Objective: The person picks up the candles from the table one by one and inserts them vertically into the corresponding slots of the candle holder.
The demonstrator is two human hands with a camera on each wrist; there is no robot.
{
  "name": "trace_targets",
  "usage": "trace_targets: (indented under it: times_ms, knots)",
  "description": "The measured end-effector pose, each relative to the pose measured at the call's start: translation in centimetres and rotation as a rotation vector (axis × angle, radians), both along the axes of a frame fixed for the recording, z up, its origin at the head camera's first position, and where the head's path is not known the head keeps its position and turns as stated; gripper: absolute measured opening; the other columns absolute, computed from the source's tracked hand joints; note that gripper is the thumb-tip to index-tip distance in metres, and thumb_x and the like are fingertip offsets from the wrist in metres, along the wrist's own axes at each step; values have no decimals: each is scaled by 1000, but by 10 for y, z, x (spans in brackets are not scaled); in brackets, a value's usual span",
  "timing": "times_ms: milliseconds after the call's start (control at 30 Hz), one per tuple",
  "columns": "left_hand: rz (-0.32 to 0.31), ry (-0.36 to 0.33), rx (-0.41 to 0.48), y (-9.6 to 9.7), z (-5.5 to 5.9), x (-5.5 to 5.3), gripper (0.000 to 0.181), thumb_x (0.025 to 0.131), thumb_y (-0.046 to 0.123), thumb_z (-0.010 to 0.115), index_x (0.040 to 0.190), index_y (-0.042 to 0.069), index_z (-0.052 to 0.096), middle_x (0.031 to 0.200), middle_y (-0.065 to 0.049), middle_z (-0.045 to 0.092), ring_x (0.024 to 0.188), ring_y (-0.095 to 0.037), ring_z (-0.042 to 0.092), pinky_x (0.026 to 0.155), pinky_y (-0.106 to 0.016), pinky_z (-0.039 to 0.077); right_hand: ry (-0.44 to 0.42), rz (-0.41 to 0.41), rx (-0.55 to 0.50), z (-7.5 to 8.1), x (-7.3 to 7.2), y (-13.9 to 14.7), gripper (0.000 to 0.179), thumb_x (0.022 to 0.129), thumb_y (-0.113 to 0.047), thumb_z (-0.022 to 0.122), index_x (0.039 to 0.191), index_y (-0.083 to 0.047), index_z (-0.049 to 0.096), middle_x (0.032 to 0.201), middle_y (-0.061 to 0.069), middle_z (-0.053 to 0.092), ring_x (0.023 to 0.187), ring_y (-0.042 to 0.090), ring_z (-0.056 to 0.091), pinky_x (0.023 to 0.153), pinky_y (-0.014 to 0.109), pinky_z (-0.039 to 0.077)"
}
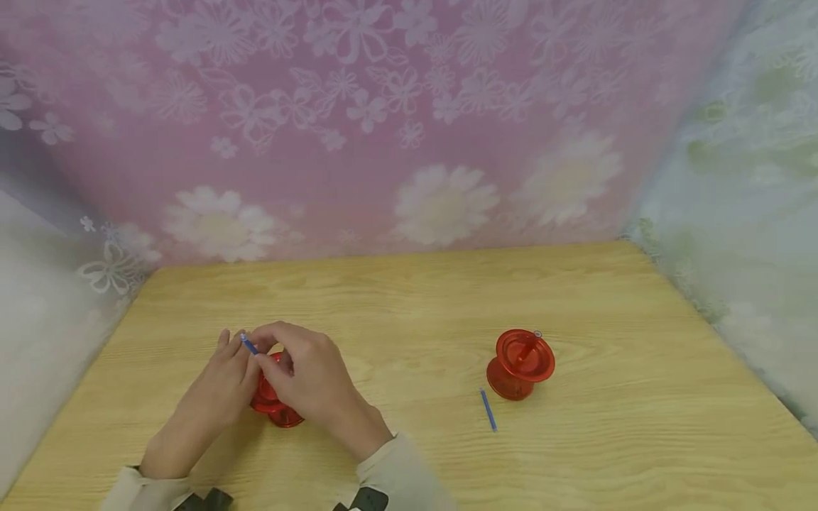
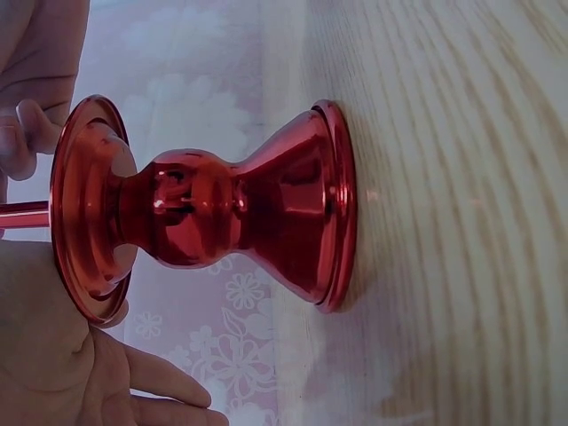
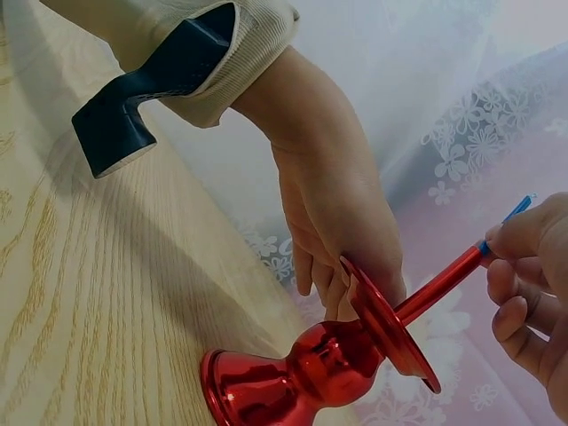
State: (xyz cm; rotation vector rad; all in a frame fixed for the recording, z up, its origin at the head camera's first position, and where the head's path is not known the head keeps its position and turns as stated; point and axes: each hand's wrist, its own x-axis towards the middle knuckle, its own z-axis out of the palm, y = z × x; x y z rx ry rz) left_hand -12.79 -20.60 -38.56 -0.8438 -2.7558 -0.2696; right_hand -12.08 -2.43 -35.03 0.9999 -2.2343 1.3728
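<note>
A shiny red candle holder stands upright at the left, with a flared foot, a round dish and a slim red post rising from the dish. My left hand holds the dish's rim at its left side, its outer fingers stretched out. Between thumb and fingertips my right hand pinches a thin blue stick with a pale tip, at the post's upper end. Whether the stick sits inside the post or only touches it, I cannot tell. In the head view both hands hide much of this holder.
A second red candle holder stands on the right half of the wooden table, a small ring at its post's tip. Another blue stick lies just left of it. Floral cloth hangs behind the table and at its sides.
</note>
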Motion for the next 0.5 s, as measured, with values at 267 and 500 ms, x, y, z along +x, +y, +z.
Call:
trace_targets:
  times_ms: [267, 500]
  knots:
    - [50, -99, 26, 4, 7, -3, 27, 99, -2, 42, 120, -17, 51, 128, -39, 49, 124, -57, 39, 106, -67, 22, -7, -14, -14, 0, -2, 1, 15, 91, -5, 66, 105, -4, 70, 95, 4, 69, 56, 3, 45, 53, 6, 38]
    - [196, -292, 126, 3, 10, 0, 53, 108, 21, 23, 136, -22, 35, 139, -43, 33, 133, -56, 25, 111, -63, 15, 8, -27, -19, -1, -2, -5, 11, 88, -5, 69, 99, -2, 69, 90, 4, 68, 54, 3, 44, 51, 8, 38]
